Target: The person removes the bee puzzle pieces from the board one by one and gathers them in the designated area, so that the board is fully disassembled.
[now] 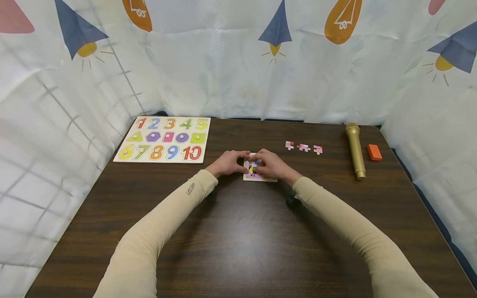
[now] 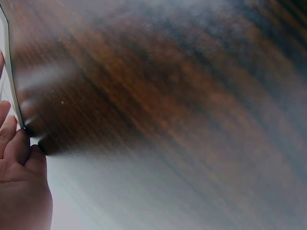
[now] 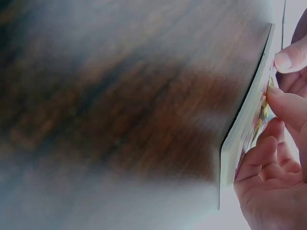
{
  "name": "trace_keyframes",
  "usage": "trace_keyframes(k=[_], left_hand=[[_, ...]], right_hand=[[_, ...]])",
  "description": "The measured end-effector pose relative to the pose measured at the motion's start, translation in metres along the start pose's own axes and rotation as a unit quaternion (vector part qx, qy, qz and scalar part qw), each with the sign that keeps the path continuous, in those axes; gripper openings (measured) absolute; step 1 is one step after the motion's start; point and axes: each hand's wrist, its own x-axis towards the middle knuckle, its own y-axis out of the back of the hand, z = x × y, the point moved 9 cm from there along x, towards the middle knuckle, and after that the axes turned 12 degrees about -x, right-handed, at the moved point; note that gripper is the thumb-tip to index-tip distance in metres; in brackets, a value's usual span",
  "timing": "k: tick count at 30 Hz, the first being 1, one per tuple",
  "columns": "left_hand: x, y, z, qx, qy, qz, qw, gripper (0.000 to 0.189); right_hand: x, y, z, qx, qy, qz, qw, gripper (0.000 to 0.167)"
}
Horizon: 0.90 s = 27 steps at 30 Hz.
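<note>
A small jigsaw puzzle in a pale tray (image 1: 260, 179) lies in the middle of the table, its colourful picture partly covered by both hands. My left hand (image 1: 232, 162) holds the tray's left side, thumb toward the near corner and fingers toward the far one. From the right, my right hand (image 1: 275, 165) reaches over the picture with bent fingers. In the right wrist view its thumb (image 3: 288, 106) touches the picture surface; whether a piece is pinched there is hidden. Loose jigsaw pieces, including a pink one (image 1: 303, 147), lie beyond the right hand.
At the back left lies a number and shape board (image 1: 162, 139). A gold microphone (image 1: 355, 151) and an orange block (image 1: 374, 152) are at the right. Behind the table (image 1: 238, 248) hangs a patterned curtain (image 1: 223, 70). A small black object (image 1: 293, 202) shows beneath the right wrist.
</note>
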Motion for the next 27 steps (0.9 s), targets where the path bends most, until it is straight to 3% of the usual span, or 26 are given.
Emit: trace_keyframes(k=[10,27], left_hand=[[0.0008,-0.0002,-0.0007,0.003,0.001,-0.002,1.0,0.05],[-0.0006,0.0008,0.003,0.01,-0.011,0.002,0.9999,0.048]], right_hand=[[-0.0021,0.0019,-0.0043,-0.014,0.029,-0.005,0.9995,0.032],[0.0012,-0.0004,0.0,-0.005,0.004,0.0,1.0,0.029]])
